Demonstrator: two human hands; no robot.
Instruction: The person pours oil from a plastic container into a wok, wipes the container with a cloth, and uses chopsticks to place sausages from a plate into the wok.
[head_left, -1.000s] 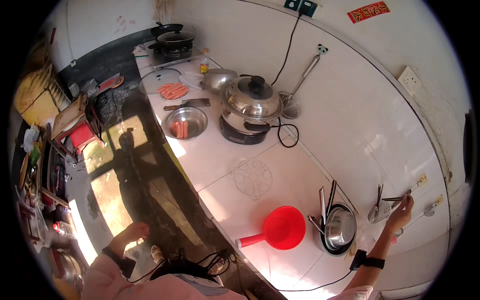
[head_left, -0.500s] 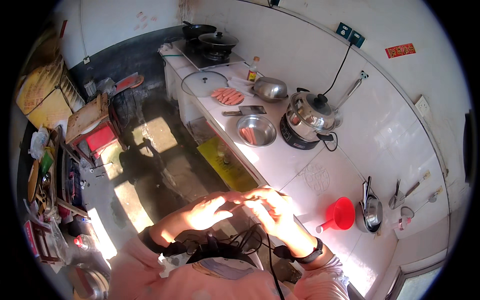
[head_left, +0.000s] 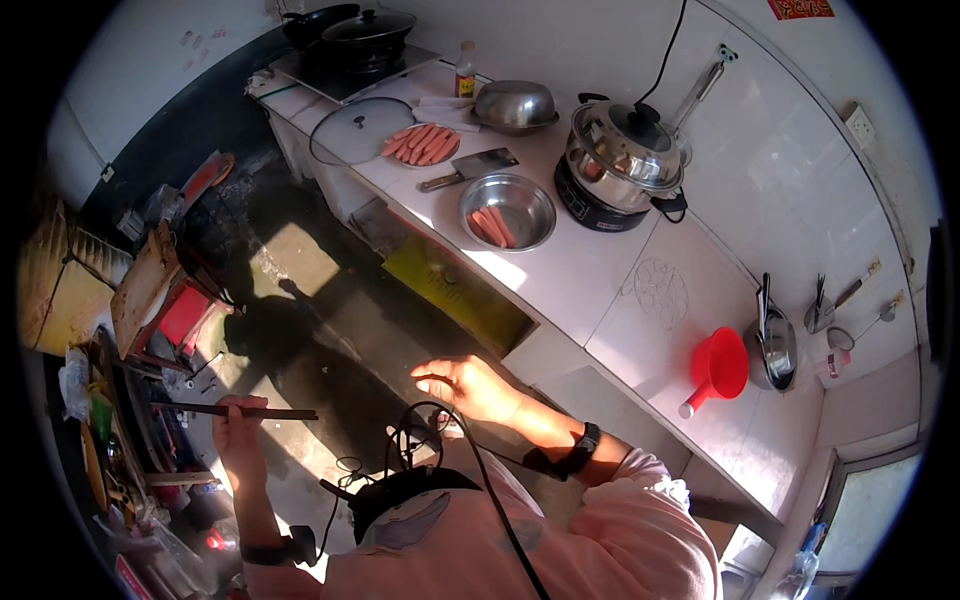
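Note:
My left hand (head_left: 238, 445) is out at the left over the floor, its fingers closed around dark chopsticks (head_left: 288, 414) that lie almost level. My right hand (head_left: 478, 390) hovers in front of my body near the counter's front edge, thumb and fingers slightly apart with nothing visible between them. On the counter, a steel bowl (head_left: 535, 215) contains several sausages (head_left: 492, 227). Beyond it lie a cleaver (head_left: 485, 163) and a plate of more sausages (head_left: 425, 145). A glass lid (head_left: 350, 128) rests beside that plate.
A lidded steel pot (head_left: 612, 150) stands on a black electric cooker (head_left: 592, 196). Nearer are a red dipper (head_left: 722, 362) and hanging steel pans (head_left: 775, 350). A gas stove (head_left: 350, 75) is at the far end. Crowded shelving (head_left: 105, 400) lines the left. A black cable (head_left: 500, 500) crosses my front.
My hands have come apart: the left has swung out to the left with the chopsticks, the right has drawn slightly left. The view has shifted, so the counter appears higher.

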